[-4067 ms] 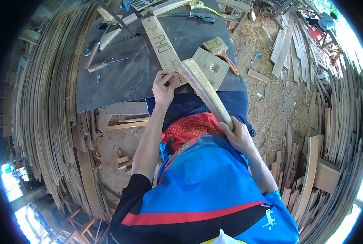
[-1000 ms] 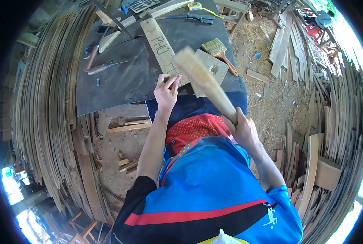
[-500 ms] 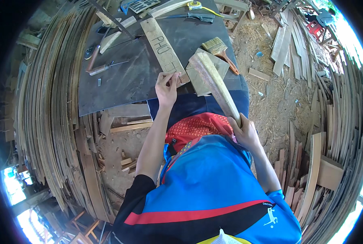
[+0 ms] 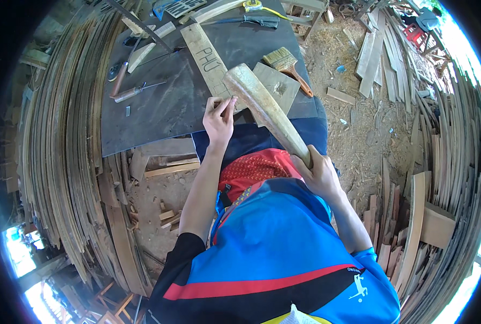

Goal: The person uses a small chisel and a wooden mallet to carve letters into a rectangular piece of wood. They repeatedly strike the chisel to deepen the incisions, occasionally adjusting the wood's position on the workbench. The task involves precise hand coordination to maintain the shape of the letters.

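My right hand [image 4: 321, 171] grips the lower end of a thick, pale wooden club [image 4: 267, 112], which slants up and to the left. The club's upper end hangs over the near end of a long flat board [image 4: 200, 46] with dark lettering and pencilled lines. Beside it, my left hand [image 4: 219, 117] is closed in a pinch at the board's near end. What its fingertips hold, if anything, is too small to make out. A square wooden piece [image 4: 284, 89] lies just right of the club, partly covered by it.
On the dark tabletop [image 4: 165, 116] lie a wide paintbrush [image 4: 283, 60], a screwdriver-like tool [image 4: 138, 92], a wooden-handled tool [image 4: 119, 80], a handsaw [image 4: 146, 27] and a yellow tape measure [image 4: 252, 6]. Stacked planks [image 4: 62, 135] line the left side. More boards [image 4: 451, 146] stand at right.
The club has swung left, so its upper end now covers part of the board's near end. My right hand has shifted slightly left and up. My left hand keeps its pinch.
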`<control>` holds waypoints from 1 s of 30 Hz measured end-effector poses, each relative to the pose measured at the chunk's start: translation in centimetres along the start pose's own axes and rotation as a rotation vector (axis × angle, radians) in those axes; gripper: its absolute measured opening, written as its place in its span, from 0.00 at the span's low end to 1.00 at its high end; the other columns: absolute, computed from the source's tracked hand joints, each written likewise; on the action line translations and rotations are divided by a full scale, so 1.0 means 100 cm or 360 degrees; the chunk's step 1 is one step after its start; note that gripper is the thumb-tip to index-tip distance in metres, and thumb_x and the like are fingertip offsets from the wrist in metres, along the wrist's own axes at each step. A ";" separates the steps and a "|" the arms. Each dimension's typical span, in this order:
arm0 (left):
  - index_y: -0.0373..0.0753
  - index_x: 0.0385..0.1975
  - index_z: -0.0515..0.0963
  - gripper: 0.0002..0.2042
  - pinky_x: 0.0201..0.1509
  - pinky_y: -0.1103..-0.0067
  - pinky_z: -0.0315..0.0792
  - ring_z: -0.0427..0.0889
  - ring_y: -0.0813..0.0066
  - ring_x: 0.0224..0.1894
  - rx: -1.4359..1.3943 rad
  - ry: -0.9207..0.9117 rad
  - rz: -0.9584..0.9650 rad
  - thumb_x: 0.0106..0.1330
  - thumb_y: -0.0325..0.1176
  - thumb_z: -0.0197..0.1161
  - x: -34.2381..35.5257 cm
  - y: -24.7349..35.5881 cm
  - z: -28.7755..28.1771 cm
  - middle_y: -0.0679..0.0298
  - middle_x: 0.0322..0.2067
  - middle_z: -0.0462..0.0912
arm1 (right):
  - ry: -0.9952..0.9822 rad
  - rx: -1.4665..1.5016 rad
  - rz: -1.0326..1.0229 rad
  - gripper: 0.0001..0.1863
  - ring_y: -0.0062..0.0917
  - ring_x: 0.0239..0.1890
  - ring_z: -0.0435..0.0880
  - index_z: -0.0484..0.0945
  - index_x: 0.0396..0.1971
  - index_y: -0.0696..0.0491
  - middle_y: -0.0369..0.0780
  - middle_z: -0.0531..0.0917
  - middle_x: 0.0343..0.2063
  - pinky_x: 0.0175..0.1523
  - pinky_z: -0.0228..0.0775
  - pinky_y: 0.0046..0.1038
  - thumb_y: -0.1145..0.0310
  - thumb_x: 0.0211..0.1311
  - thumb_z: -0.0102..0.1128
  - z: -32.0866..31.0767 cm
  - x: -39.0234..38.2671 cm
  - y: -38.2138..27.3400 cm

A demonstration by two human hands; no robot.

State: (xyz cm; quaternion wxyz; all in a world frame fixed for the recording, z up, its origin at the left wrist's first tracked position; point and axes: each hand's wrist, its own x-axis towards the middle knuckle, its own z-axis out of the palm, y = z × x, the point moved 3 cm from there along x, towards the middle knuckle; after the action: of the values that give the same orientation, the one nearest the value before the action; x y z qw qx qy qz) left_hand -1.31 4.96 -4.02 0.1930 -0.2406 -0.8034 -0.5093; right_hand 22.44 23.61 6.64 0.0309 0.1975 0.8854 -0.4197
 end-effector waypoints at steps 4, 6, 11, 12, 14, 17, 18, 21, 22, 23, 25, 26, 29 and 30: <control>0.34 0.38 0.88 0.05 0.33 0.74 0.74 0.82 0.68 0.30 0.0013 0.0042 0.0118 0.68 0.29 0.73 -0.004 -0.007 0.001 0.61 0.34 0.81 | 0.0023 -0.0207 -0.0138 0.23 0.57 0.29 0.85 0.73 0.38 0.59 0.57 0.82 0.23 0.34 0.73 0.49 0.50 0.73 0.65 0.005 0.002 0.012; 0.38 0.39 0.89 0.05 0.32 0.72 0.75 0.84 0.66 0.30 -0.0028 0.0079 0.0043 0.66 0.30 0.75 -0.006 -0.006 0.002 0.61 0.34 0.82 | -0.0048 -0.0280 -0.0075 0.23 0.57 0.29 0.85 0.73 0.39 0.58 0.57 0.82 0.23 0.34 0.74 0.50 0.51 0.72 0.66 0.000 0.004 0.013; 0.37 0.37 0.88 0.04 0.33 0.72 0.75 0.84 0.65 0.30 0.0014 0.0034 0.0042 0.66 0.27 0.73 -0.005 0.000 0.001 0.61 0.35 0.82 | 0.0092 -0.0143 -0.0062 0.26 0.57 0.29 0.85 0.72 0.39 0.59 0.57 0.83 0.23 0.34 0.75 0.52 0.47 0.72 0.65 -0.006 -0.003 -0.002; 0.36 0.37 0.88 0.03 0.34 0.72 0.76 0.83 0.65 0.31 0.0044 0.0034 0.0078 0.66 0.26 0.72 -0.004 -0.002 -0.001 0.61 0.35 0.82 | 0.0071 -0.0269 -0.0073 0.26 0.57 0.29 0.85 0.72 0.39 0.59 0.57 0.83 0.23 0.34 0.75 0.51 0.46 0.72 0.65 -0.002 0.001 0.005; 0.36 0.37 0.87 0.03 0.34 0.72 0.76 0.83 0.64 0.31 0.0079 0.0011 0.0109 0.66 0.25 0.72 -0.005 -0.002 0.000 0.61 0.35 0.81 | -0.0054 -0.0568 -0.0087 0.26 0.57 0.29 0.85 0.72 0.39 0.58 0.56 0.83 0.23 0.34 0.75 0.51 0.46 0.72 0.66 0.001 0.008 0.013; 0.38 0.37 0.87 0.03 0.34 0.69 0.76 0.84 0.60 0.31 0.0076 -0.0003 0.0089 0.65 0.26 0.72 -0.008 -0.016 -0.001 0.60 0.34 0.81 | -0.0065 -0.0341 -0.0110 0.26 0.57 0.30 0.86 0.71 0.39 0.58 0.56 0.84 0.24 0.34 0.75 0.51 0.47 0.72 0.65 -0.001 0.005 0.001; 0.38 0.37 0.87 0.04 0.34 0.69 0.77 0.84 0.60 0.31 0.0073 0.0025 0.0107 0.65 0.25 0.72 -0.005 -0.010 0.001 0.61 0.34 0.81 | -0.0007 -0.0219 -0.0096 0.26 0.58 0.31 0.86 0.71 0.40 0.58 0.57 0.84 0.25 0.35 0.76 0.51 0.47 0.72 0.65 -0.001 0.002 -0.003; 0.38 0.37 0.88 0.04 0.33 0.70 0.77 0.84 0.61 0.30 0.0074 0.0068 0.0093 0.65 0.25 0.72 -0.006 -0.004 0.000 0.61 0.34 0.81 | 0.0057 -0.0175 -0.0069 0.25 0.58 0.32 0.86 0.71 0.41 0.58 0.57 0.84 0.26 0.36 0.76 0.51 0.48 0.72 0.65 0.008 0.006 0.005; 0.38 0.38 0.88 0.04 0.33 0.70 0.77 0.84 0.61 0.30 0.0069 0.0080 0.0085 0.65 0.25 0.72 -0.005 -0.003 0.000 0.61 0.34 0.81 | 0.0057 -0.0292 -0.0116 0.25 0.59 0.32 0.85 0.72 0.41 0.59 0.57 0.84 0.25 0.37 0.76 0.51 0.48 0.72 0.65 0.008 0.007 0.009; 0.38 0.38 0.89 0.04 0.31 0.72 0.76 0.84 0.64 0.29 0.0020 -0.0018 -0.0084 0.67 0.27 0.72 -0.006 -0.004 0.001 0.61 0.33 0.80 | 0.0029 -0.0257 -0.0065 0.25 0.59 0.32 0.85 0.73 0.40 0.59 0.58 0.84 0.25 0.36 0.76 0.50 0.49 0.72 0.65 0.007 0.008 0.013; 0.37 0.39 0.89 0.04 0.30 0.74 0.74 0.83 0.67 0.28 -0.0056 0.0069 -0.0078 0.68 0.27 0.72 -0.004 -0.004 0.002 0.62 0.33 0.80 | -0.0062 -0.0178 0.0016 0.25 0.59 0.32 0.85 0.74 0.37 0.60 0.58 0.83 0.24 0.36 0.76 0.50 0.49 0.73 0.65 0.008 0.012 0.018; 0.37 0.39 0.89 0.04 0.30 0.74 0.73 0.82 0.68 0.28 -0.0049 0.0063 -0.0081 0.68 0.26 0.71 -0.002 -0.004 0.002 0.62 0.33 0.80 | -0.0022 -0.0118 0.0024 0.25 0.58 0.31 0.85 0.74 0.36 0.60 0.57 0.83 0.23 0.36 0.75 0.49 0.50 0.73 0.64 0.006 0.012 0.017; 0.37 0.39 0.90 0.04 0.30 0.75 0.73 0.82 0.69 0.27 -0.0064 0.0057 -0.0112 0.68 0.27 0.71 -0.004 0.004 0.001 0.62 0.32 0.79 | 0.0052 0.0047 0.0105 0.25 0.56 0.29 0.86 0.75 0.34 0.61 0.56 0.83 0.22 0.34 0.75 0.47 0.50 0.74 0.63 0.005 0.005 0.021; 0.37 0.39 0.90 0.04 0.30 0.75 0.73 0.81 0.70 0.28 -0.0088 0.0089 -0.0108 0.69 0.27 0.71 -0.003 0.003 0.000 0.63 0.32 0.79 | 0.0063 0.0096 0.0133 0.25 0.55 0.28 0.86 0.76 0.34 0.61 0.56 0.83 0.22 0.34 0.74 0.47 0.50 0.75 0.63 0.004 0.005 0.021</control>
State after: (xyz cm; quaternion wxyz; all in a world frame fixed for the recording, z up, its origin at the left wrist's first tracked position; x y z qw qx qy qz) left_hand -0.92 5.01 -3.97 0.1913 -0.2043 -0.7909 -0.5441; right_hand 22.73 24.69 4.70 0.0248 0.2433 0.8638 -0.4405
